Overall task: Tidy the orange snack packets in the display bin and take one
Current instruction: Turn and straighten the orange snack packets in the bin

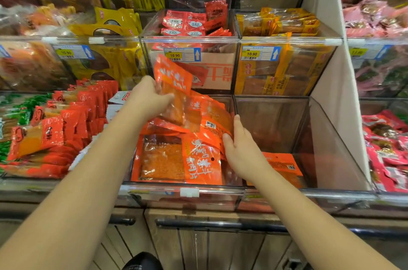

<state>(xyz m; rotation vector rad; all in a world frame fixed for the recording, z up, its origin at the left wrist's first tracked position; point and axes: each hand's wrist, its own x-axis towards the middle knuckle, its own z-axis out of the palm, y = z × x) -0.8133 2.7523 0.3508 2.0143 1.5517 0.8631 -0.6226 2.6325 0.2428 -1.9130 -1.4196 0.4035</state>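
Nearest my view, a brown wooden cabinet front (198,245) carries a black horizontal rail (198,224). Just above it sits the clear acrylic display bin (154,188), its front rim fitted with a white clip (189,192). Inside, the orange snack packets (207,128) lie in a loose heap. One flat orange packet with a clear window (176,159) lies face up against the front wall.

I see the right hand (240,146) at the bin's right side, by the divider. Its fingers are fairly straight and pressed along the right edge of the leaning packets, with the thumb touching them; I cannot tell whether it pinches any. Further in, the left hand (150,97) has its fingers curled round a raised orange packet (173,75), held tilted above the heap.

In the neighbouring clear bin (331,137) on the right, a single orange packet (284,164) lies flat on the bottom. To the left, a row of red packets (77,115) stands on edge, with green packets (24,113) at the frame's edge.

On the tier behind, a yellow price tag reading 10.90 (174,55) is fixed to a clear bin holding red-and-white packets (187,23). Yellow packets (114,25) flank it on the left and yellow-edged clear packets (284,23) on the right. Pink packets (375,20) fill the far right shelf.
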